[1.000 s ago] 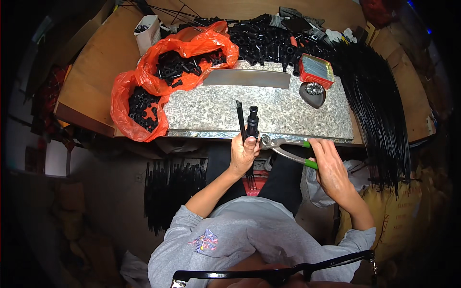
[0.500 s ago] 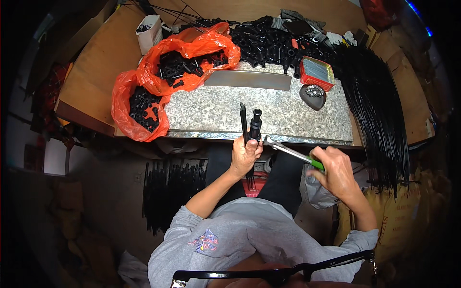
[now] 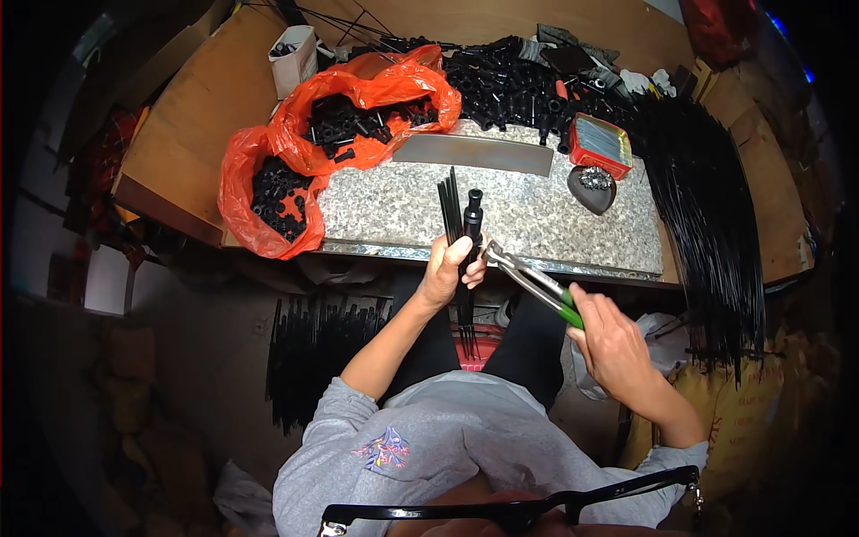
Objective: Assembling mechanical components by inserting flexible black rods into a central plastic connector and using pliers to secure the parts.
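My left hand is closed round a bundle of thin black rods and a black tubular fitting with a flanged top, all held upright just in front of the bench edge. The rods' thin lower ends hang below the hand. In my right hand is a pair of pliers with green grips. Their handles are spread apart, and the metal head points up and left, close beside my left fingertips. Whether the jaws touch anything there is too small to tell.
On the speckled stone slab lies a flat metal strip. Orange bags of small black parts stand at the left. A red tin, a dark dish of metal bits and long black rods are at the right.
The pliers' handles have spread, and their head has risen slightly toward my left hand. The rods in my left hand now fan out more at the top. The whole view has shifted slightly.
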A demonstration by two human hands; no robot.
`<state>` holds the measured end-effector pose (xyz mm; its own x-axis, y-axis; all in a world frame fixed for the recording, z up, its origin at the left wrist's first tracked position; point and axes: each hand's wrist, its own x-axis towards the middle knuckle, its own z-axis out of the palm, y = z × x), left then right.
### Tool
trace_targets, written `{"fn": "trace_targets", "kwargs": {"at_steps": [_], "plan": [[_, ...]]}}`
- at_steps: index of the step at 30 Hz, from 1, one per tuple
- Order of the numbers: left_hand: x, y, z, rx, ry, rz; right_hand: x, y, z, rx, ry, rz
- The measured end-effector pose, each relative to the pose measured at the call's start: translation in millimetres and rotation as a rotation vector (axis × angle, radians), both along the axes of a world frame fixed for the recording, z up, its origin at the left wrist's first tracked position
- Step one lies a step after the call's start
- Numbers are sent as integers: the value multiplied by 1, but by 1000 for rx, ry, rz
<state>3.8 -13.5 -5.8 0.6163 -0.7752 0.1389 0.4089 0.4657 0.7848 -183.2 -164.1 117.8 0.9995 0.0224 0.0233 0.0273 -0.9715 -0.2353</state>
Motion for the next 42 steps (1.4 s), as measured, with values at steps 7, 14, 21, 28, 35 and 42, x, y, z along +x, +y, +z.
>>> {"fn": "trace_targets", "kwargs": {"at_steps": [7,14,21,28,35,42], "plan": [[-5,-11,4,-22,-79,-85,-36,-6,-95,2403,889,-395],[-10,-4,7,39,-67,45,-7,-4,-31,1210,545,-72],[-10,0,8,66,-90,83,-11,19,-26,314,-50,-109],[-6,2,7,87,-106,20,-6,14,-37,180,-122,-97],[-7,2,7,78,-110,-8,-14,17,-36,117,-141,-78],[-17,1,13,36,-147,2,-26,-5,-54,2062,862,-361]]}}
